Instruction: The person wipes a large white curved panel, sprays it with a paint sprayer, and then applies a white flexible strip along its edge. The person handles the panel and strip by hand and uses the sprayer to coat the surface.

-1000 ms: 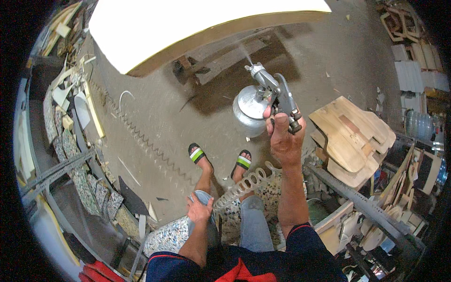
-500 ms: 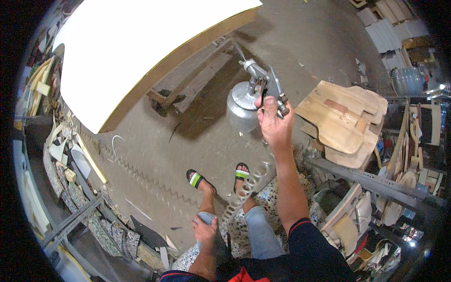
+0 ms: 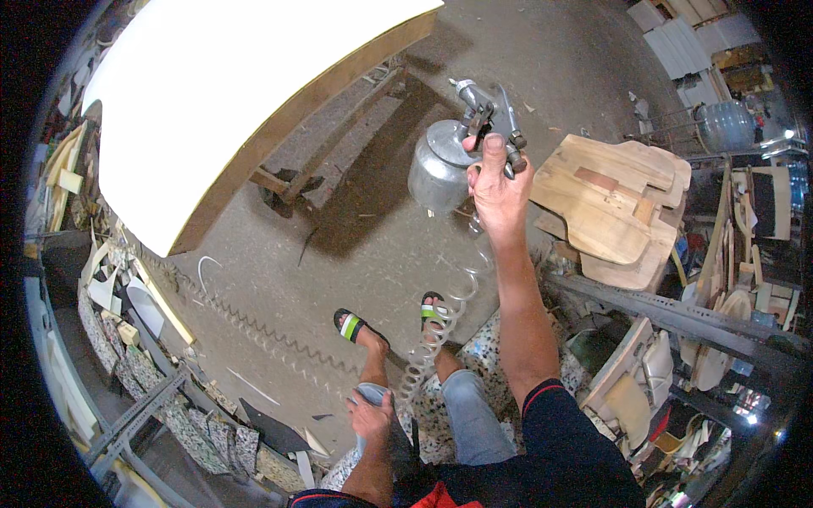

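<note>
Head view: the right hand (image 3: 498, 188) is raised at about 12 o'clock from the body, closed around the grip of a metal spray gun (image 3: 474, 140), thumb up along the back of the handle. The gun's round metal cup (image 3: 439, 169) hangs just left of the hand, and the nozzle points toward 11 o'clock, so its long axis runs from the hand toward the big white panel (image 3: 229, 93). That panel lies at 10 to 11 o'clock, well apart from the nozzle, resting on a low wooden frame (image 3: 339, 140) on the concrete floor (image 3: 364, 254). A coiled air hose (image 3: 436, 339) drops from the gun toward 6 o'clock, passing between the sandalled feet (image 3: 360, 326). The left hand (image 3: 371, 416) is low, at 7 o'clock, resting on the left knee with fingers loosely curled, holding nothing that can be made out. A stack of cut plywood shapes (image 3: 610, 203) sits at 2 o'clock, just beside the right hand. Nothing stands between nozzle and panel.
</note>
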A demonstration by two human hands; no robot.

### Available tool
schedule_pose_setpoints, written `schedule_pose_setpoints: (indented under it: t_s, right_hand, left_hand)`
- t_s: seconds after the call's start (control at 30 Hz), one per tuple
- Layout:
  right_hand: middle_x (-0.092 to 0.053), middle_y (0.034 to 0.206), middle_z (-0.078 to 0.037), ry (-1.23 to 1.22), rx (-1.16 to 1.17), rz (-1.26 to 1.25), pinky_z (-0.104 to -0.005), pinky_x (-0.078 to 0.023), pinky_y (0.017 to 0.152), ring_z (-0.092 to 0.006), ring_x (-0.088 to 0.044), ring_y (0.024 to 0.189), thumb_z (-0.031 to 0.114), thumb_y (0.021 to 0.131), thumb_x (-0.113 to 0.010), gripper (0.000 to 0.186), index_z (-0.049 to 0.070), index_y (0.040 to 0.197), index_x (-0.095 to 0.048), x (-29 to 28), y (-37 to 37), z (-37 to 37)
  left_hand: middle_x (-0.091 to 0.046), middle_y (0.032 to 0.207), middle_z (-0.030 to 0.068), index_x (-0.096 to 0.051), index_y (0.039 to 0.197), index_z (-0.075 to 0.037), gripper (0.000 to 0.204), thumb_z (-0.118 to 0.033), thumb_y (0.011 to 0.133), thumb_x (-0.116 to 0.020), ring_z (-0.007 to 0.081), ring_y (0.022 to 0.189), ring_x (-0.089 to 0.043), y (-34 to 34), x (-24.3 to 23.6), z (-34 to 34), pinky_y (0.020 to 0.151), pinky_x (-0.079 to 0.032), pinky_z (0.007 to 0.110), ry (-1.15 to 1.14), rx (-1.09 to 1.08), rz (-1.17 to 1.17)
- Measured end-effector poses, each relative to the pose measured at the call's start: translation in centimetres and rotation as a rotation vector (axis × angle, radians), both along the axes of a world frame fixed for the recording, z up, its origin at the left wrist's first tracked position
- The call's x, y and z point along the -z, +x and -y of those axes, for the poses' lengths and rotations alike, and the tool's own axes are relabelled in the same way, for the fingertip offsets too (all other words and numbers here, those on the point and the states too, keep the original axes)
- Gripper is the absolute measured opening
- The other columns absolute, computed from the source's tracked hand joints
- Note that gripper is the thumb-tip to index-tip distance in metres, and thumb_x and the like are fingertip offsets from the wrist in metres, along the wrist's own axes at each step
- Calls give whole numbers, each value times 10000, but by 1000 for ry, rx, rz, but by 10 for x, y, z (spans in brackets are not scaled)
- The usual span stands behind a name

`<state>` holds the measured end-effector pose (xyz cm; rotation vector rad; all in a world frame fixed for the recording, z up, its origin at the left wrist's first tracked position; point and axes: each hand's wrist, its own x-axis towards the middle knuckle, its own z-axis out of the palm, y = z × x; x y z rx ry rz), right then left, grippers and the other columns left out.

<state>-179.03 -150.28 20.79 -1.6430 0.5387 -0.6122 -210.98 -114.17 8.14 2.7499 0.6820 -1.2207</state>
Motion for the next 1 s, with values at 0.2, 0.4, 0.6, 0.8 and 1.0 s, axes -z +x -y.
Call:
schedule_pose_setpoints:
  t_s: [0.2, 0.4, 0.6, 0.8, 1.0]
  right_hand:
    - [-687, 921, -76, 171, -62, 34, -226, -411, 446, -75, -524, 553, 467, 1044, -532, 485, 4, 1153, -628, -23, -25, -2]
    - [-688, 912, -72, 65, 4, -19, -224, -413, 456, -75, -522, 550, 488, 1036, -536, 489, 9, 1089, -616, -27, -16, 1]
    - [-612, 751, 26, 37, -1, -55, -227, -407, 540, -44, -503, 601, 397, 1009, -634, 362, 36, 976, -636, -31, -15, -10]
    - [-576, 750, 50, 235, -156, -171, -228, -400, 550, -52, -490, 617, 519, 964, -654, 475, 46, 955, -609, -48, -52, -62]
    - [-616, 866, 27, 167, -423, -204, -247, -429, 603, -66, -525, 692, 731, 891, -592, 700, 59, 1087, -606, -55, -90, -131]
  left_hand:
    - [-405, 1518, 268, -356, 1522, -48, 1032, -584, 751, -785, 458, 1281, -524, 5, -2, 0, 1009, -483, 551, -31, -39, -7]
    - [-427, 1490, 282, -366, 1508, -39, 1033, -610, 750, -773, 468, 1259, -534, 4, -2, -1, 992, -495, 547, -33, -4, 20]
    - [-419, 1494, 296, -368, 1504, -39, 1039, -637, 749, -757, 474, 1274, -524, -2, 3, -6, 994, -499, 537, -77, -31, 39]
    - [-386, 1527, 291, -341, 1534, -64, 1066, -672, 751, -732, 473, 1322, -486, 1, 6, -5, 1027, -476, 546, -67, -122, -43]
    - [-376, 1544, 254, -321, 1551, -87, 1065, -702, 769, -700, 452, 1331, -485, 10, -4, 0, 1047, -469, 523, -63, -174, -65]
